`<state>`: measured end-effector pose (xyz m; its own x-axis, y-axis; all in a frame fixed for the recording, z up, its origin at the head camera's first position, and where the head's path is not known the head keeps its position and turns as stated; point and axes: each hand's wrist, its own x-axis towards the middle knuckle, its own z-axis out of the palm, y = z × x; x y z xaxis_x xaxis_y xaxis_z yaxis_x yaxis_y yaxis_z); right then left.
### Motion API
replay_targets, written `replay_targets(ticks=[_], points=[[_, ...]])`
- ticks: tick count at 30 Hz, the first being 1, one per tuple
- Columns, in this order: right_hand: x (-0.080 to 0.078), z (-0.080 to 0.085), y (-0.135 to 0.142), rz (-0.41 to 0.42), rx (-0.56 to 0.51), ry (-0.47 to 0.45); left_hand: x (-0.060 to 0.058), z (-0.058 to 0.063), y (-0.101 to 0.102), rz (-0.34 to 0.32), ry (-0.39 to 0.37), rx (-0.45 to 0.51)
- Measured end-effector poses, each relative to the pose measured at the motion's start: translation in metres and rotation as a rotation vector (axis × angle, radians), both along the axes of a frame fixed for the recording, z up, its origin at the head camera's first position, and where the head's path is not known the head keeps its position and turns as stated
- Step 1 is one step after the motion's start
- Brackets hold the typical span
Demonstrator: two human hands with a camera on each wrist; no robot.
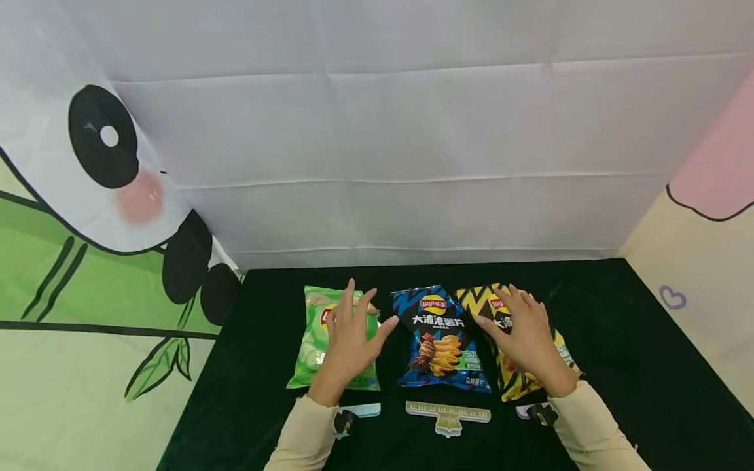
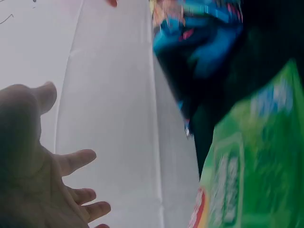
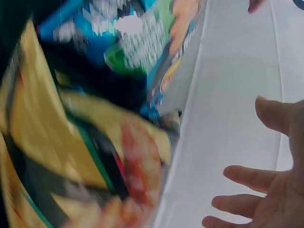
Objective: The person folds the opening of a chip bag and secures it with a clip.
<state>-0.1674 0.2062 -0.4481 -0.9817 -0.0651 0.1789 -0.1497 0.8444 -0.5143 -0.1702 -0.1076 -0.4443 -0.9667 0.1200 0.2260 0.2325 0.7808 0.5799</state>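
Note:
A green chip bag [image 1: 318, 347], a blue chip bag [image 1: 444, 350] and a yellow-and-black chip bag [image 1: 511, 379] lie in a row on a dark green cloth. With fingers spread, my left hand [image 1: 352, 333] is over the right side of the green bag. My right hand [image 1: 524, 333] spreads over the yellow bag and hides part of its front. The left wrist view shows the left hand [image 2: 42, 185] apart from the green bag [image 2: 256, 161]. In the right wrist view, a gap separates the right hand [image 3: 270, 185] from the yellow bag [image 3: 52, 137].
In front of the bags lie a beige bag clip [image 1: 449, 413], a light blue clip [image 1: 365, 410] and a pale clip [image 1: 521, 412]. The wrists partly cover the outer two. A white cloth backdrop [image 1: 412, 216] rises behind the dark table [image 1: 595, 314].

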Motion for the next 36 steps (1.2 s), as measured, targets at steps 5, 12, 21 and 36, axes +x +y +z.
replay_targets(ticks=[5, 12, 21, 36], points=[[0.011, -0.009, -0.017, 0.016, -0.108, 0.051, 0.004, -0.009, 0.013, 0.008, -0.014, 0.101], [0.033, -0.018, -0.040, 0.000, -0.219, 0.027, 0.016, -0.029, 0.032, -0.022, -0.166, 0.246], [0.042, -0.039, -0.054, -0.019, -0.330, -0.138, 0.021, -0.049, 0.048, -0.017, -0.256, 0.269], [0.043, -0.049, -0.064, -0.115, -0.425, -0.352, 0.022, -0.064, 0.064, -0.016, -0.394, 0.344]])
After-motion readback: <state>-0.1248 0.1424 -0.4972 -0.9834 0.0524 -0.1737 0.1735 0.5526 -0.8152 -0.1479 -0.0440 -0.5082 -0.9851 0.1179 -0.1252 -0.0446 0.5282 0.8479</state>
